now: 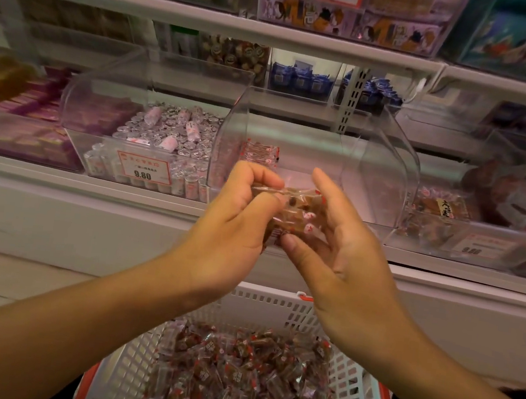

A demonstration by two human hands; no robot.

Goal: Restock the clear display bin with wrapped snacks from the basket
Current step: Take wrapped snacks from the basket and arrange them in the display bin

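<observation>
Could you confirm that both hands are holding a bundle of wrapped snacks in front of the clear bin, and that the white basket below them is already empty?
Not quite: the head view shows the white basket is far from empty, holding a deep pile of wrapped snacks. The rest stands: the left hand and right hand hold a bundle of wrapped snacks in front of the clear bin.

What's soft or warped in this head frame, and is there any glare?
Head view: wide-angle bending bows the shelf edges; corners and outer bins smear into blur; hands and held snacks slightly soft; basket fairly sharp; mild sheen on the clear bin; dim, warm pinkish cast.
</observation>
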